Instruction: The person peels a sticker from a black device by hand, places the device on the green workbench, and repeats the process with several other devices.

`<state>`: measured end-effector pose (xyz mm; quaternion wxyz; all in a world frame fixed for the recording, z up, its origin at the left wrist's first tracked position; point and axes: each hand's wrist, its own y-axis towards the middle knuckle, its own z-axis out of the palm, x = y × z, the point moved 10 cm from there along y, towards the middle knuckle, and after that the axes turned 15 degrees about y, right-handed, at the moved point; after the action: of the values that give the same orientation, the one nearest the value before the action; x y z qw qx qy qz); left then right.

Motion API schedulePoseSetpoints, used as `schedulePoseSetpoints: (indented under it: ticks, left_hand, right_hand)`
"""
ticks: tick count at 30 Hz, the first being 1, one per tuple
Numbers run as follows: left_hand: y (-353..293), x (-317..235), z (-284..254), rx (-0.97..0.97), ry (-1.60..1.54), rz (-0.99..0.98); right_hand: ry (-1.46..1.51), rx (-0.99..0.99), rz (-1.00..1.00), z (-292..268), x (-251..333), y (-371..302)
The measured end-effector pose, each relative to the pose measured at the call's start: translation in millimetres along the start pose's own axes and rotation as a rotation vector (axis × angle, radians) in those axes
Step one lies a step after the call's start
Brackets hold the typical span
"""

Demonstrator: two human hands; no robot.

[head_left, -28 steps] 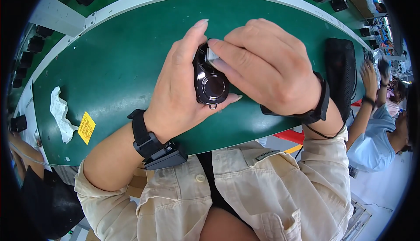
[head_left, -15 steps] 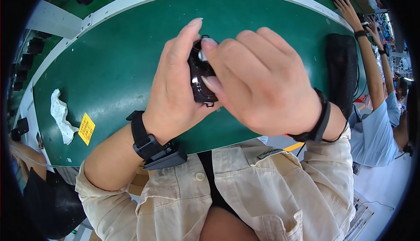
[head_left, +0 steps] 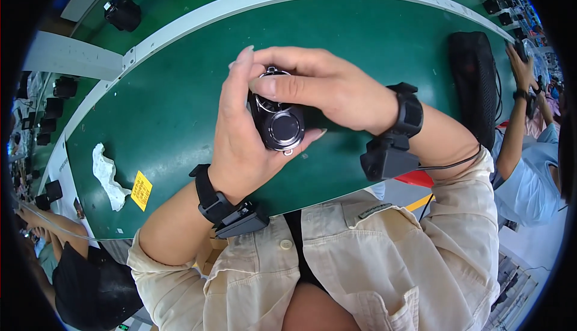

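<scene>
Your left hand [head_left: 241, 136] cradles the black device [head_left: 285, 129], apparently steadying it while your right hand [head_left: 336, 91] grasps its upper end.

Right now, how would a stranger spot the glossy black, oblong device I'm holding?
Start at the green tabletop. Above its middle, your bare left hand cups the glossy black, oblong device, with the thumb of your right hand over its upper end. Its round, silver-ringed face and shine set it apart from the dull black mesh pouch at the right.
</scene>
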<state>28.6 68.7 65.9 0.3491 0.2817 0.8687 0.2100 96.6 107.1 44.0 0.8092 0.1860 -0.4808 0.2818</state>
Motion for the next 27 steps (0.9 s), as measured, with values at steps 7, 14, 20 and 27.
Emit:
schedulePoseSetpoints:
  ticks: [7,14,20,27]
  left_hand:
    - [0,-3,-6,-0.063,0.028,0.007]
    - [0,-6,-5,-0.017,-0.012,0.032]
    - [-4,-11,-5,0.07,-0.059,0.13]
    - [-12,-2,-4,-0.028,-0.115,0.045]
  right_hand:
    - [0.219,-0.139,0.162,10,-9,-8]
    - [0.349,-0.128,0.096,8,-15,-5]
    - [0.542,-0.025,0.125,10,-12,-6]
    - [-0.031,-0.011,-0.104,8,3,-10]
